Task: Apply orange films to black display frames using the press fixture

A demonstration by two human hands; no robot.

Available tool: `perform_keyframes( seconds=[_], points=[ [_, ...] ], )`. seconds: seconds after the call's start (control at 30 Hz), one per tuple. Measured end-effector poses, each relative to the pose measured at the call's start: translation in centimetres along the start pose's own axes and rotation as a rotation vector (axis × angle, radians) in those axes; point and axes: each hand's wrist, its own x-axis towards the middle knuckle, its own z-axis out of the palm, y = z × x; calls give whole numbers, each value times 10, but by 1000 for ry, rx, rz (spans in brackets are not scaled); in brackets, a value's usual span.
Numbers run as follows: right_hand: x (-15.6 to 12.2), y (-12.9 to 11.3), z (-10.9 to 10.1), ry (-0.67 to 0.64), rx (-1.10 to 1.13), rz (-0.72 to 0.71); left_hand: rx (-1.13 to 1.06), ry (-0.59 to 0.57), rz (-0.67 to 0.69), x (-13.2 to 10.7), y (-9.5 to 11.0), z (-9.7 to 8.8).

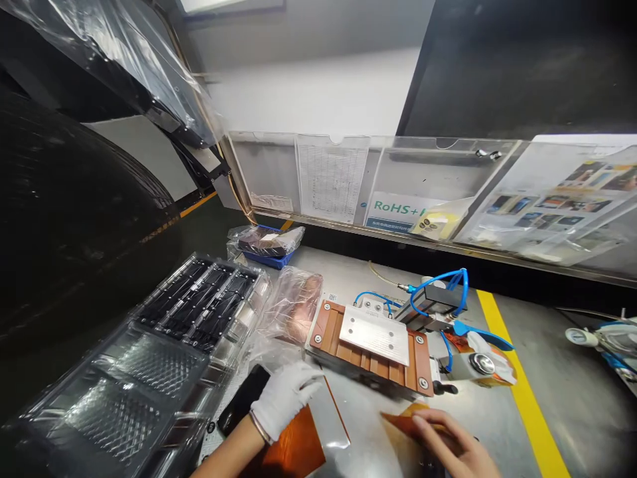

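While yellow tape [521,385] stripes the metal bench [572,418], clear pockets [438,176] rise behind.

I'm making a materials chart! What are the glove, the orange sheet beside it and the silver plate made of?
Glove: probably cloth, matte, with soft wrinkles. Orange sheet: perhaps plastic film, since it looks thin and shiny. Silver plate: metal, maybe aluminium, with fine lines and a dull shine.

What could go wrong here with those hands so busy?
The bare right hand might smudge the amber film it holds. That film could also crease if it catches on the nearby brown fixture. The gloved left hand might nudge the dark slab close by.
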Motion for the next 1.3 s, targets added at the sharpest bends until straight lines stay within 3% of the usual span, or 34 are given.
perform_keyframes(
  seconds=[0.1,0.2,0.37,0.47,0.53,0.63,0.67,0.77,0.83,0.97,1.07,1.17,1.3],
  points=[
    [1,-16,31,-254,-157,-140,-143,-135,108,2,46,-1],
    [2,-22,46,-359,-236,-186,-125,-233,175,0,77,-6],
    [3,-26,45,-505,-61,-70,159,-281,144,4,95,-5],
    [6,-19,32,-690,150,-30,315,-312,94,9,92,1],
    [13,-7,16,-577,223,3,278,-273,33,12,84,2],
    [34,13,-17,-77,139,88,66,-136,-71,18,70,-2],
    [42,19,-28,33,115,104,-2,-97,-87,21,66,-4],
    [65,29,-49,165,115,96,-189,-32,-97,32,60,-9],
    [73,29,-48,181,135,84,-367,-20,-128,42,61,-11],
    [68,25,-19,61,238,148,-650,-32,-228,62,62,-14],
    [60,23,-1,23,378,205,-669,-3,-248,77,59,-15],
    [59,16,1,47,490,209,-662,-4,-255,89,53,-15],
    [70,1,-7,49,358,183,-643,-28,-249,105,49,-14]
  ],
)
